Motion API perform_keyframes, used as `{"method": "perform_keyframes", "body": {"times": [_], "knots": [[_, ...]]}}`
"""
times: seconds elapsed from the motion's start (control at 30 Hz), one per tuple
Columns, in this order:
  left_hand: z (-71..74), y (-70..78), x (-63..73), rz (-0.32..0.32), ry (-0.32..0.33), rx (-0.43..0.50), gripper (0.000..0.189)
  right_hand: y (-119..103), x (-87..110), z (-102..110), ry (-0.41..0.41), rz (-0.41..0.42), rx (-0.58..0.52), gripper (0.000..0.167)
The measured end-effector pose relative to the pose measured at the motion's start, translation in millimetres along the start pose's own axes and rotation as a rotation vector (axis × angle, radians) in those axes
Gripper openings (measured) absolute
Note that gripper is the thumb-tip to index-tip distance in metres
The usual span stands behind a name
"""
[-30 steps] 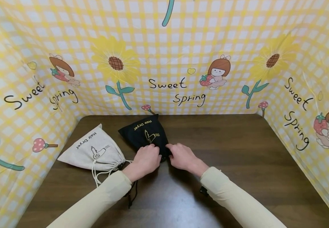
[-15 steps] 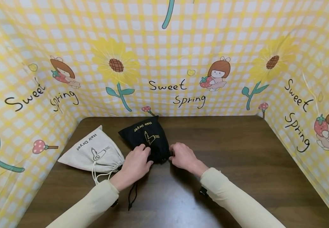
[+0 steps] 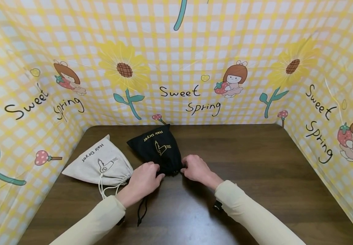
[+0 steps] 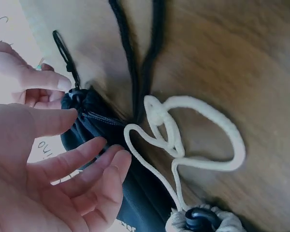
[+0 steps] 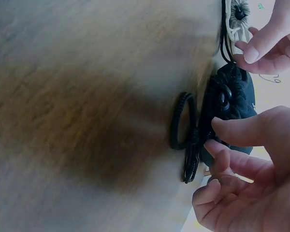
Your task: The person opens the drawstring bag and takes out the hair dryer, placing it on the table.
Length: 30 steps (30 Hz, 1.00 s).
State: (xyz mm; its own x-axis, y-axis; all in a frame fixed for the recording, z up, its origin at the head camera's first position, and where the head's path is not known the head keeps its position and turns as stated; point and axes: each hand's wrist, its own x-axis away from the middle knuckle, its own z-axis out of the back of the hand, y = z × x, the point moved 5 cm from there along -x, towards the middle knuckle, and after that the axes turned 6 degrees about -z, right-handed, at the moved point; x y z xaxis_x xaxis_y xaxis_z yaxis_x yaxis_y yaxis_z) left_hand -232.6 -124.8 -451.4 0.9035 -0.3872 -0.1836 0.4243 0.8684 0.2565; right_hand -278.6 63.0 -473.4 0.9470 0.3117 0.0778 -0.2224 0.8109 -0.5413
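Observation:
A black drawstring bag [image 3: 167,160] printed "Hair Dryer" in yellow lies at the table's back, its gathered mouth [image 5: 229,94] toward me. Beside its left edge rests my left hand [image 3: 141,182], fingers loosely bent and spread, nothing between them in the left wrist view. On the other side of the mouth is my right hand [image 3: 198,168]; the right wrist view shows a gap between its thumb [image 5: 232,131] and forefinger. A short black cord loop [image 5: 176,123] sticks out there; a longer black cord [image 3: 139,212] trails on the left, partly behind my left hand.
A cream drawstring bag [image 3: 84,166], also printed "Hair Dryer", lies left of the black one. Its white cord [image 4: 234,140] loops over the table [image 3: 256,177], and its black toggle [image 4: 203,220] shows at the mouth. A yellow checked cloth [image 3: 176,61] encloses the back and sides.
My left hand has let go of the black bag's mouth and drawn back to the left, uncovering more of the print. My right hand has shifted slightly right, off the mouth.

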Motion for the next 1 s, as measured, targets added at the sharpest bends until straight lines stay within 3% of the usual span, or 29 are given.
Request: {"method": "perform_keyframes", "body": {"times": [0.2, 0.37, 0.6, 0.77, 0.87, 1.0], "knots": [[-2.5, -5.0, 0.7, 0.132, -0.021, 0.230, 0.014, 0.9, 0.2, 2.5, -0.001, -0.035, -0.160, 0.019], [-4.7, -7.8, 2.5, 0.199, -0.032, 0.426, 0.020, 2.5, -1.2, 3.4, -0.021, -0.079, -0.295, 0.016], [-13.1, -7.7, 7.8, 0.424, -0.082, 0.746, 0.026, 11.6, 1.3, 0.4, -0.081, -0.237, -0.504, 0.014], [-18.2, -8.1, 10.0, 0.588, -0.084, 1.002, 0.030, 14.6, 1.8, 1.1, -0.105, -0.309, -0.580, 0.013], [-18.2, -9.4, 9.8, 0.638, -0.075, 1.072, 0.030, 15.6, 0.6, 1.7, -0.110, -0.336, -0.601, 0.012], [-19.2, -11.7, 9.7, 0.660, -0.057, 1.088, 0.026, 17.1, -0.4, 0.6, -0.112, -0.356, -0.616, 0.010]]}}
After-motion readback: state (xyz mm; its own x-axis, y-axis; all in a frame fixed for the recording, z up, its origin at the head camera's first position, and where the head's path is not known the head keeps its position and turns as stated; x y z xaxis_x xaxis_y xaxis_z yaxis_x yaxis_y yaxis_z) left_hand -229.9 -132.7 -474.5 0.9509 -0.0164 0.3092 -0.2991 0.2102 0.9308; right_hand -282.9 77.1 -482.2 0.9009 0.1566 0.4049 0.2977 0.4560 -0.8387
